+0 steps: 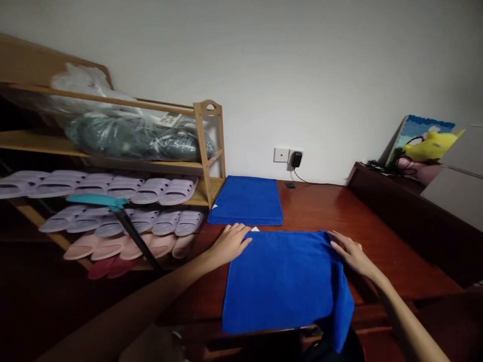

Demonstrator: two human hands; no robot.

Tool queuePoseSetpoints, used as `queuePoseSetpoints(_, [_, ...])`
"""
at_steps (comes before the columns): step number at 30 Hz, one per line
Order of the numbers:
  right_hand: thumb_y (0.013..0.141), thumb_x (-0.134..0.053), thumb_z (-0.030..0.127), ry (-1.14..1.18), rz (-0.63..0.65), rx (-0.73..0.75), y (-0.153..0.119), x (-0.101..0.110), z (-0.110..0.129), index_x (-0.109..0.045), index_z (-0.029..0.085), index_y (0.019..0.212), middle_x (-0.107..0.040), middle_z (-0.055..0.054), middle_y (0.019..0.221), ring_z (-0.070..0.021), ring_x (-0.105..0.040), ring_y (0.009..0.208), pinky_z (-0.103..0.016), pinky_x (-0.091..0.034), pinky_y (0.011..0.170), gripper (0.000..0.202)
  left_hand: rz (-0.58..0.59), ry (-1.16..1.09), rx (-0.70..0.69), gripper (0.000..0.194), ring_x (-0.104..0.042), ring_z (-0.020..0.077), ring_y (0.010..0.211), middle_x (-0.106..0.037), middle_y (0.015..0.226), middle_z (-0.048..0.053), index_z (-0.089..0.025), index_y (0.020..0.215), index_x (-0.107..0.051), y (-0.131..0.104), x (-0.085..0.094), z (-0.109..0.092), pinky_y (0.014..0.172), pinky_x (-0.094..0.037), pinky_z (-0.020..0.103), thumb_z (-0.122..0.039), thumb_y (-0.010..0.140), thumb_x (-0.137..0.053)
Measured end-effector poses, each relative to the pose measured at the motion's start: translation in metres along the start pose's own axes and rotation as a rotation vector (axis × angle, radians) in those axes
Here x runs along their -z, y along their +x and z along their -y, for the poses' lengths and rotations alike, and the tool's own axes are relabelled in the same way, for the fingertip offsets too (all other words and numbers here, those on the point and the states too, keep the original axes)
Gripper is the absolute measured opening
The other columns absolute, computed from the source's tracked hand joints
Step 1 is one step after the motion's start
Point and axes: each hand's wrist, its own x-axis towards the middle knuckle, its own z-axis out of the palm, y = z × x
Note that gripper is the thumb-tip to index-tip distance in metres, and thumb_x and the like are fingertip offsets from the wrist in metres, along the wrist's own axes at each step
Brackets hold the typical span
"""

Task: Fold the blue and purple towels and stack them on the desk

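Note:
A blue cloth [283,281] is spread on the reddish-brown wooden table [313,206], its lower edge hanging over the front. My left hand [232,242] rests at its far left corner, fingers stretched out and thumb apart, beside a small white tag [255,229]. At the far right corner, my right hand [350,252] touches the cloth's edge with extended fingers. Along that right side the cloth is rumpled and droops in a fold off the table front. Behind it lies a flat, neatly folded stack of blue cloth [249,198], with a white tag at its left.
Left of the table stands a wooden rack [207,151] with lilac slippers [179,191], pink slippers [158,245] and a plastic-wrapped bundle [139,136]. A turquoise-topped pole [136,234] leans before it. A black plug [296,159] is on the wall. A yellow toy [430,147] sits right.

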Motion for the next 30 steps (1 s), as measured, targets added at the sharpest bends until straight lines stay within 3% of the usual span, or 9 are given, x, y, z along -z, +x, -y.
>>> queuePoseSetpoints(2, [0.088,-0.035,0.057,0.068,-0.065,-0.088,0.015,-0.005,0.004,-0.048,0.023,0.131,-0.059,-0.011,0.124,-0.0280,-0.051,0.118,-0.051,-0.034,0.100,0.057,0.019,-0.027,0.058,0.028,-0.051,0.0258,0.106,-0.059,0.112,0.010,-0.019,0.110,-0.057,0.009,0.001,0.000,0.090,-0.036,0.039,-0.032,0.091,-0.042])
queuePoseSetpoints(5, [0.086,-0.042,0.051,0.139,-0.044,-0.139,0.037,-0.013,0.008,-0.058,0.018,0.112,-0.067,-0.012,0.103,-0.0265,-0.061,0.099,-0.042,-0.044,0.089,0.045,0.129,-0.132,0.167,0.022,-0.052,0.0270,0.102,-0.059,0.104,0.009,-0.019,0.101,-0.057,0.020,0.003,0.003,0.085,-0.038,0.037,-0.033,0.084,-0.051])
queuePoseSetpoints(10, [0.075,-0.058,0.038,0.283,0.029,0.014,0.054,-0.016,0.015,-0.058,0.019,0.105,-0.065,-0.007,0.108,-0.0212,-0.060,0.100,-0.033,-0.045,0.088,0.035,0.209,-0.212,0.176,0.025,-0.057,0.0248,0.086,-0.059,0.086,0.005,-0.019,0.075,-0.057,0.024,0.012,0.019,0.072,-0.040,0.029,-0.044,0.077,-0.058])
queuePoseSetpoints(13, [0.076,-0.058,0.043,0.383,0.075,0.103,0.054,-0.009,0.020,-0.058,0.017,0.097,-0.065,-0.006,0.102,-0.0196,-0.060,0.094,-0.030,-0.046,0.083,0.034,0.220,-0.453,0.153,0.033,-0.057,0.0223,0.083,-0.059,0.081,0.002,-0.019,0.072,-0.057,0.018,0.018,0.027,0.070,-0.040,0.027,-0.051,0.075,-0.059])
queuePoseSetpoints(17, [0.079,-0.056,0.051,0.518,0.107,0.124,0.051,0.006,0.026,-0.051,0.017,0.084,-0.061,-0.002,0.080,-0.0153,-0.056,0.074,-0.027,-0.045,0.068,0.035,0.173,-0.884,0.202,0.040,-0.056,0.0178,0.076,-0.059,0.076,-0.001,-0.017,0.078,-0.058,0.008,0.023,0.031,0.068,-0.040,0.025,-0.057,0.074,-0.062])
queuePoseSetpoints(21, [0.078,-0.059,0.054,0.712,0.172,0.145,0.057,0.016,0.025,-0.053,0.016,0.085,-0.057,-0.001,0.081,-0.0141,-0.052,0.076,-0.027,-0.042,0.072,0.039,0.139,-1.082,0.352,0.043,-0.054,0.0142,0.060,-0.057,0.065,-0.003,-0.017,0.077,-0.058,0.005,0.021,0.035,0.057,-0.039,0.023,-0.057,0.067,-0.069])
queuePoseSetpoints(27, [0.063,-0.069,0.058,0.698,0.132,0.144,0.086,-0.001,0.017,-0.049,0.018,0.076,-0.052,0.002,0.071,-0.0128,-0.047,0.067,-0.026,-0.039,0.064,0.046,-0.054,-1.175,0.452,0.045,-0.058,0.0158,0.058,-0.061,0.062,0.000,-0.015,0.071,-0.062,0.016,0.015,0.042,0.056,-0.042,0.025,-0.054,0.056,-0.077])
queuePoseSetpoints(30, [0.064,-0.067,0.058,0.720,0.079,0.152,0.096,-0.010,0.020,-0.046,0.019,0.075,-0.052,0.002,0.071,-0.0135,-0.048,0.068,-0.027,-0.039,0.065,0.045,-0.153,-1.153,0.475,0.047,-0.062,0.0192,0.062,-0.065,0.064,0.002,-0.015,0.072,-0.064,0.023,0.014,0.047,0.058,-0.044,0.027,-0.055,0.053,-0.078])
